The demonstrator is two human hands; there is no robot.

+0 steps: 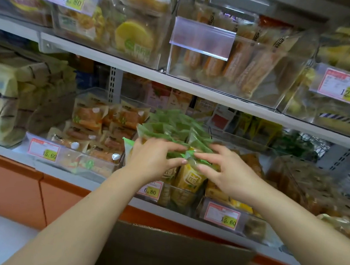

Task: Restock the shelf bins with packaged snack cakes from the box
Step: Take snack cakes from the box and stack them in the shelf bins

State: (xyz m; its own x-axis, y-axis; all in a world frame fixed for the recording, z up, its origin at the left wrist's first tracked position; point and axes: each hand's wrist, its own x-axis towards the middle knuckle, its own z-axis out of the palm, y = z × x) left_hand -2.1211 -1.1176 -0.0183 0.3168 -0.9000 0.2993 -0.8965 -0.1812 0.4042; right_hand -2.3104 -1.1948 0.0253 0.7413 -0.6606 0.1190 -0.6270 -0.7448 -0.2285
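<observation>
A clear shelf bin (168, 194) on the lower shelf is packed with green-topped snack cake packets (176, 128) standing upright. My left hand (153, 158) and my right hand (228, 172) both rest on the front packets, fingers spread and pressing on their green tops (190, 154). The fingertips of the two hands nearly meet over the front row. A yellow packet (190, 179) shows below my hands at the bin's front. The open cardboard box (167, 257) sits under my forearms at the bottom of the view; its inside is hidden.
A neighbouring bin of orange cake packets (95, 127) stands to the left, and brown snack bins (295, 182) to the right. The upper shelf (134, 64) carries more clear bins with price tags. The orange shelf base (9, 182) runs below.
</observation>
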